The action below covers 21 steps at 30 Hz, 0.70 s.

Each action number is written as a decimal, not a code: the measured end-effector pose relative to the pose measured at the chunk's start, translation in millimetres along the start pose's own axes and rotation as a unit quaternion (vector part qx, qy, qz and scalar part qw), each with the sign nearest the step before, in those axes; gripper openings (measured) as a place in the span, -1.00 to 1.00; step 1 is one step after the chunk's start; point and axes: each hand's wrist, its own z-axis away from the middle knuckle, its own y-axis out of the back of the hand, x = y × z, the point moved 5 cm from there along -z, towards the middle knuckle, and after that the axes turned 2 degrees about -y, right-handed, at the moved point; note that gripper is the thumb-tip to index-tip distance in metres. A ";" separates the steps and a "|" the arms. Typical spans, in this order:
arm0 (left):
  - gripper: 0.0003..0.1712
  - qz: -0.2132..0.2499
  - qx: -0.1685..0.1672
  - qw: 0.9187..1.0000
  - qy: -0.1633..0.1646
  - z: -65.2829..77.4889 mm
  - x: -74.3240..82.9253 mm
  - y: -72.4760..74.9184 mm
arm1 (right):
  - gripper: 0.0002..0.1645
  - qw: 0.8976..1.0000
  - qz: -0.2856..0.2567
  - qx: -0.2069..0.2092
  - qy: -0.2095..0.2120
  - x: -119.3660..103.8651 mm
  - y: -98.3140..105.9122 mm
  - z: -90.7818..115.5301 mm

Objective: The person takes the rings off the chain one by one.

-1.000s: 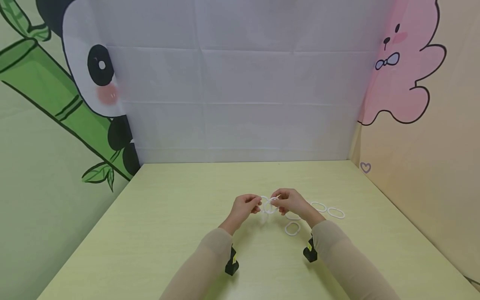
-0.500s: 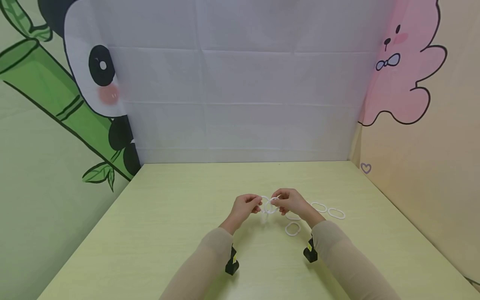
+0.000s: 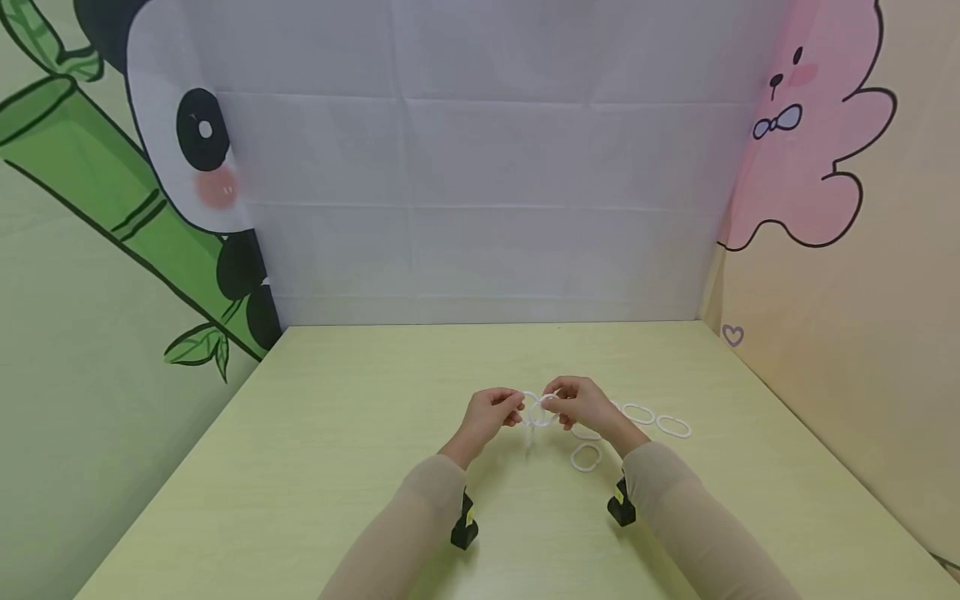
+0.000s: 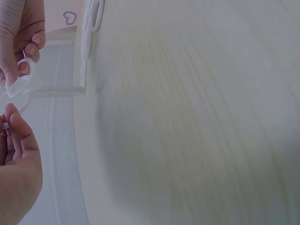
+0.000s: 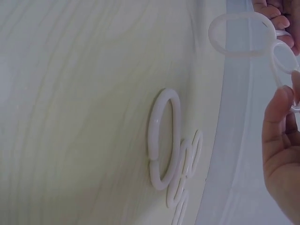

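Observation:
White plastic oval chain links hang between my two hands over the table. My left hand pinches one link between thumb and fingers. Close beside it, my right hand pinches another link, which overlaps the first. From the pinched links dangles a further link, seen broadside in the right wrist view and edge-on in the left wrist view. The left fingers cover part of their link. Below the right hand a loose link, with a small gap in its side, lies on the table.
More loose white links lie right of the hands, among them a far-right link and its neighbour. The right wrist partly covers others. The pale table ends at a white cloth backdrop, with printed panels at both sides.
Both hands stay in nearly the same place, still pinching the links. The dangling link shifts slightly; the loose links on the table have not moved.

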 end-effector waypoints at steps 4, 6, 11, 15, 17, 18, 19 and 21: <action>-0.65 0.004 0.009 1.000 0.001 -6.9 -11.7 1.4 | -0.80 1.000 -0.008 0.001 0.004 11.4 1.0 -7.4; -0.66 0.001 0.015 1.000 0.002 -7.0 -12.3 1.8 | -0.80 1.000 -0.012 0.001 0.005 19.3 1.5 -12.0; -0.69 0.001 0.020 1.000 0.001 -6.4 -12.0 2.6 | -0.77 1.000 -0.013 -0.005 0.003 25.9 0.7 -14.9; -0.70 0.003 0.022 1.000 -0.002 -5.5 -11.8 4.0 | -0.73 0.999 -0.028 -0.015 -0.013 27.7 -1.0 -14.3; -0.69 0.005 0.024 1.000 -0.001 -5.0 -11.7 4.9 | -0.71 0.999 -0.039 -0.018 -0.016 26.9 -1.5 -13.1; -0.68 0.007 0.024 1.000 -0.002 -4.7 -11.5 5.3 | -0.69 0.999 -0.043 -0.018 -0.015 26.2 -1.5 -12.3; -0.67 0.007 0.024 1.000 -0.002 -4.5 -11.3 5.7 | -0.68 0.999 -0.046 -0.017 -0.014 26.0 -1.1 -11.8; -0.64 0.007 0.024 1.000 -0.003 -3.8 -10.6 6.3 | -0.66 0.998 -0.055 -0.015 -0.012 26.1 0.2 -11.1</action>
